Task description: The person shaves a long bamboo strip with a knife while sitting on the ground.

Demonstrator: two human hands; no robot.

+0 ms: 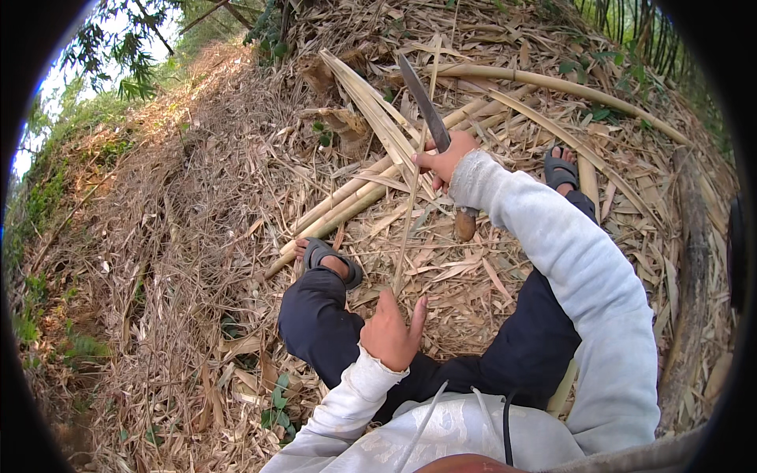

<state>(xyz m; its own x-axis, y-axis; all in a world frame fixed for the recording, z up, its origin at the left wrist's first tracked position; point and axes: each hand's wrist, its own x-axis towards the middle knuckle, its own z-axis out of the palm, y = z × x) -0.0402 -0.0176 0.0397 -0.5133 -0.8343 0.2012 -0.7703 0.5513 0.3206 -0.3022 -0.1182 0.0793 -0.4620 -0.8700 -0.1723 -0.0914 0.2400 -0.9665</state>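
My right hand (448, 162) is closed with its fingers bent round a long thin bamboo strip (407, 225). A machete (424, 98) runs beneath that hand, its dark blade pointing away and its wooden handle showing below the wrist; whether the hand also grips it is hidden. The strip comes back toward my left hand (390, 331), reaching the gap by the index finger. That hand is held low between my knees, thumb spread well apart from the fingers. A bundle of pale split bamboo strips (371, 102) lies just beyond my right hand.
Cut bamboo poles (339, 205) lie across the ground in front of my sandalled feet. A long curved pole (568, 85) stretches to the far right. Stumps (347, 126) stand behind the bundle. Dry leaves cover the ground, and a log (688, 276) lies at right.
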